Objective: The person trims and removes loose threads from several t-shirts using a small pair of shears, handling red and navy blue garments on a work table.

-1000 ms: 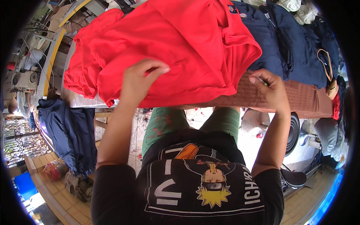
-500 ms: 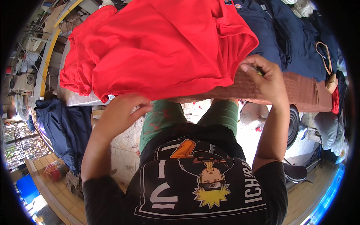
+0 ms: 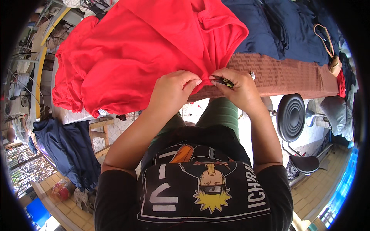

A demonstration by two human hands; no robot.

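Note:
A large red garment lies spread and wrinkled over the table, its near edge drooping over the front. My left hand is closed, thumb and fingertips pinching that near edge close to its right corner. Right beside it, my right hand is closed around small dark and yellow-green thread snips, partly hidden in the palm. Its thumb and forefinger tips meet at the red cloth. Only a short gap separates the two hands' fingertips.
Navy garments are piled on the brown-covered table at the right, with a tan strap by them. More navy cloth hangs at the left. Below the table on the right stand a round black stool and another black seat.
Both hands have come together at the red garment's near edge; my left moved right and up, my right moved left with the snips. The garment has shifted left in view.

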